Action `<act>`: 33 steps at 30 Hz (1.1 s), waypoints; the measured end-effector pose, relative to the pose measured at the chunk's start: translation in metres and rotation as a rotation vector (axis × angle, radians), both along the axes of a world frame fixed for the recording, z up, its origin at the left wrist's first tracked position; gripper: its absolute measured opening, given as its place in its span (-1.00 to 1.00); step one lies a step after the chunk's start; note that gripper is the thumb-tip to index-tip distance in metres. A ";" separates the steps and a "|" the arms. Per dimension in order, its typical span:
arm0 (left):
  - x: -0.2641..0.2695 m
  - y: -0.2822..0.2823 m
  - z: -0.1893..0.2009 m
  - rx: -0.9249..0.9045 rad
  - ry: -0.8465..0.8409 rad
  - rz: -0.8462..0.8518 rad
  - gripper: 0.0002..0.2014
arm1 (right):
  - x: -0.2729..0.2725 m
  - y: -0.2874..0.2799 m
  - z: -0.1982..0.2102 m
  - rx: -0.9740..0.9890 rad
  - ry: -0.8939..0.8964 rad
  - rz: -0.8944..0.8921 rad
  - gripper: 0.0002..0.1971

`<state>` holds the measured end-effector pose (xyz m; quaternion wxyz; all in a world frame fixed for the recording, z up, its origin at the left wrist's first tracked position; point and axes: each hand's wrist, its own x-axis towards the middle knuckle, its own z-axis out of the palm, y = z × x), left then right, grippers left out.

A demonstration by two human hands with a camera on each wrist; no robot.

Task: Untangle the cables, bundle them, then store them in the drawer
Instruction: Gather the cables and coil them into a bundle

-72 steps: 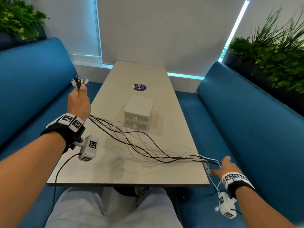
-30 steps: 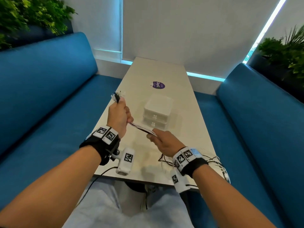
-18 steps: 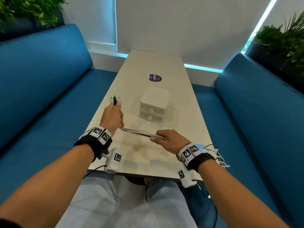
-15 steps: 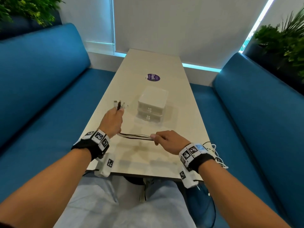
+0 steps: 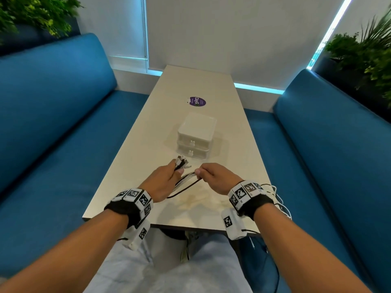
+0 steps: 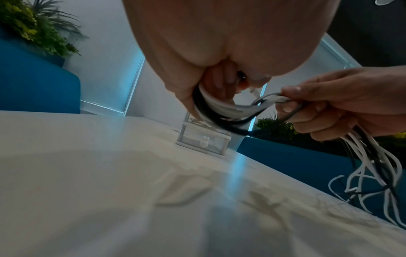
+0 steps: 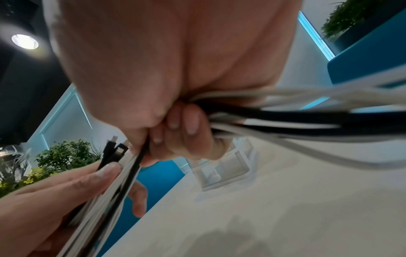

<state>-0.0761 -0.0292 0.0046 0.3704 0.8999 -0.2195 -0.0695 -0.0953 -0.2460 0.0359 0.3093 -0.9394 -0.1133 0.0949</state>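
My left hand (image 5: pixel 167 176) grips one end of a bunch of white and black cables (image 5: pixel 186 179), whose plugs (image 5: pixel 181 161) stick out past its fingers. Just to the right, my right hand (image 5: pixel 213 175) is curled round the same bunch; a short loop sags between the two hands above the table (image 5: pixel 148 127). In the left wrist view the cables (image 6: pixel 230 113) arc from my palm to the right hand's fingers (image 6: pixel 307 104), and loose strands (image 6: pixel 373 167) hang below it. A small white two-drawer box (image 5: pixel 196 134) with both drawers closed stands just beyond the hands.
A round purple sticker (image 5: pixel 197 101) lies on the table farther back. Blue benches (image 5: pixel 53 115) run along both sides, with plants (image 5: pixel 364 51) behind them. Slack cable (image 5: pixel 277 197) trails off the table's right near edge behind my right wrist.
Both hands have drawn together near the drawer box, shortening the span between them to a small loop. Earlier the cables were stretched wide across the table.
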 end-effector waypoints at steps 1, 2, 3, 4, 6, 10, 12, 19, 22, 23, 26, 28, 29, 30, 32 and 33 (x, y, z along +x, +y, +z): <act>0.000 0.000 0.000 -0.001 -0.001 -0.004 -0.85 | 0.001 0.000 0.002 0.000 -0.006 0.007 -0.69; 0.000 0.001 -0.001 -0.015 0.007 -0.007 -0.83 | 0.001 -0.001 0.003 -0.002 -0.012 0.013 -0.69; 0.000 0.001 -0.002 -0.038 0.022 -0.017 -0.79 | 0.002 -0.001 0.003 -0.003 -0.019 0.015 -0.70; -0.001 0.000 -0.004 -0.051 0.042 -0.031 -0.73 | 0.003 -0.001 0.003 0.001 -0.028 0.011 -0.70; -0.008 -0.004 -0.004 -0.022 0.066 -0.060 -0.59 | 0.004 -0.001 0.002 0.021 -0.041 -0.011 -0.69; -0.009 -0.014 -0.005 0.143 0.001 -0.028 -0.53 | 0.003 0.004 -0.004 0.046 -0.046 -0.068 -0.67; -0.006 -0.017 -0.003 0.174 -0.028 -0.011 -0.68 | 0.001 0.004 -0.006 0.051 -0.045 -0.097 -0.67; 0.008 -0.021 0.010 0.260 -0.091 0.031 -0.75 | -0.002 0.006 0.004 0.132 -0.021 -0.156 -0.73; 0.012 -0.024 0.008 0.322 -0.079 0.009 -0.80 | -0.002 0.007 0.006 0.104 0.009 -0.144 -0.78; 0.014 -0.024 0.006 0.338 -0.071 0.001 -0.82 | -0.003 0.007 0.005 0.077 0.015 -0.130 -0.76; 0.015 -0.025 0.003 0.281 0.025 -0.052 -0.86 | -0.006 0.007 0.000 -0.007 0.031 -0.090 -0.75; 0.012 -0.024 0.003 0.214 0.075 -0.075 -0.84 | -0.008 0.007 -0.002 -0.034 0.037 -0.087 -0.76; 0.011 -0.024 0.003 0.173 0.100 -0.082 -0.86 | -0.007 0.007 -0.002 -0.043 0.034 -0.085 -0.76; 0.009 -0.025 0.003 0.133 0.128 -0.084 -0.91 | -0.006 0.007 -0.002 -0.054 0.030 -0.080 -0.76; 0.006 -0.027 0.005 0.079 0.148 -0.076 -0.91 | -0.006 0.007 -0.001 -0.079 0.022 -0.057 -0.76; 0.005 -0.028 0.006 0.090 0.120 -0.084 -0.84 | -0.005 0.007 -0.002 -0.088 0.021 -0.048 -0.75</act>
